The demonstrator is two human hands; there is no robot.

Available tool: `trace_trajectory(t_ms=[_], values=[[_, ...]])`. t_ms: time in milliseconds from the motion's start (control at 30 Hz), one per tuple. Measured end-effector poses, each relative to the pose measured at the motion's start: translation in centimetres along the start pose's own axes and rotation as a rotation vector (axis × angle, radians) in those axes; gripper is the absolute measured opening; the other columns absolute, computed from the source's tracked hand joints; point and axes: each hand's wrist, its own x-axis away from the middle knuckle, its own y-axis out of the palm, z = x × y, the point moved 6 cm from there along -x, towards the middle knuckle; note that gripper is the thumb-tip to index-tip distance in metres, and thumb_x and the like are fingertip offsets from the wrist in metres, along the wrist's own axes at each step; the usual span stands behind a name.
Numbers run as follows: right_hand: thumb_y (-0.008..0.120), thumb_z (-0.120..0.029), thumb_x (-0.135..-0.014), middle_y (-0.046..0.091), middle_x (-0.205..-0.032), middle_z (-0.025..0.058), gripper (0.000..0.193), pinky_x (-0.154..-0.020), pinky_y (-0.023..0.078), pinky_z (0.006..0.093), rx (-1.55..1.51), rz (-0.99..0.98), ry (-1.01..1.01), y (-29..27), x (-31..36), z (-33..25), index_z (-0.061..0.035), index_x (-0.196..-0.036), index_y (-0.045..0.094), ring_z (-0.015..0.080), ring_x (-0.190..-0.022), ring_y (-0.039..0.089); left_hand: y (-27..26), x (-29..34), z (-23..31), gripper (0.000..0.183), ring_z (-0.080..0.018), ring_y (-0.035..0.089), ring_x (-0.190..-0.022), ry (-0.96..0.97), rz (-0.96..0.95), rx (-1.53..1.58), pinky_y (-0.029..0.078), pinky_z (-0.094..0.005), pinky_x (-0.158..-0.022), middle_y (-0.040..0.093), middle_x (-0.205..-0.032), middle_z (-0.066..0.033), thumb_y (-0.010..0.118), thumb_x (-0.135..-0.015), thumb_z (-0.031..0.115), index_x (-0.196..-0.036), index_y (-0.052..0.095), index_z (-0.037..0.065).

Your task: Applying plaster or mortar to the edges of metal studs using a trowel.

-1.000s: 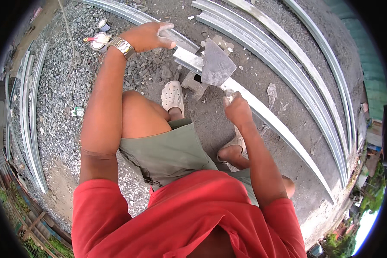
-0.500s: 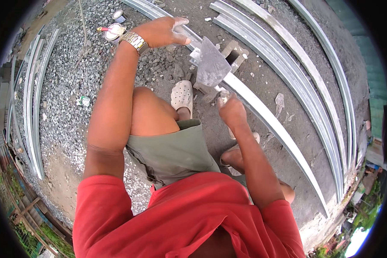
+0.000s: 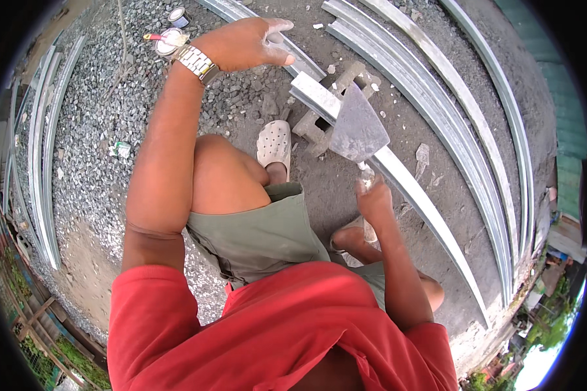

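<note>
My right hand (image 3: pixel 374 197) is wrapped round the handle of a pointed trowel (image 3: pixel 359 127). The trowel's broad grey blade lies over a long white-coated metal channel (image 3: pixel 411 186); I cannot tell whether it touches. One end of this channel rests on a hollow concrete block (image 3: pixel 316 130). My left hand (image 3: pixel 257 45), with a metal-banded watch on its wrist, is held out beyond that end, above a bare galvanized channel (image 3: pixel 306 62). Its thumb and forefinger are apart and whitish, with nothing seen between them; the other fingers are partly hidden.
Several galvanized channels (image 3: pixel 430 107) lie on the dark ground at the right, more metal lengths (image 3: pixel 42 156) at the far left. Grey gravel (image 3: pixel 104 98) spreads on the left. An opened white-filled can (image 3: pixel 171 40) with a red-handled brush and a smaller can (image 3: pixel 179 17) stand there.
My right hand has drawn the trowel back toward me and to the right along the white channel, baring its end on the block. My left hand has barely shifted.
</note>
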Motion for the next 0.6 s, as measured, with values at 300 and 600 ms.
trace_trajectory(t_ms=[300, 600], values=[[0.060, -0.032, -0.085, 0.063, -0.092, 0.0318, 0.049, -0.082, 0.049, 0.0487, 0.045, -0.020, -0.020, -2.1, -2.2, 0.4, 0.0085, -0.111, 0.050, 0.0462, -0.092, 0.061, 1.8, -0.4, 0.0, 0.076, -0.0354, 0.055, -0.114, -0.074, -0.066, -0.097, 0.042, -0.0389, -0.098, 0.056, -0.123, -0.0250, 0.068, -0.078, 0.050, -0.137, 0.045, 0.008], [0.059, -0.035, -0.087, 0.064, -0.094, 0.0279, 0.047, -0.080, 0.050, 0.0468, 0.131, 0.001, -0.055, -1.2, -4.4, -7.2, 0.0059, -0.107, 0.051, 0.0415, -0.091, 0.063, 0.8, -1.2, 0.0, 0.075, -0.0352, 0.053, -0.117, -0.038, 0.019, -0.074, 0.041, -0.0390, -0.098, 0.054, -0.126, -0.0250, 0.067, -0.078, 0.051, -0.137, 0.045, 0.010]])
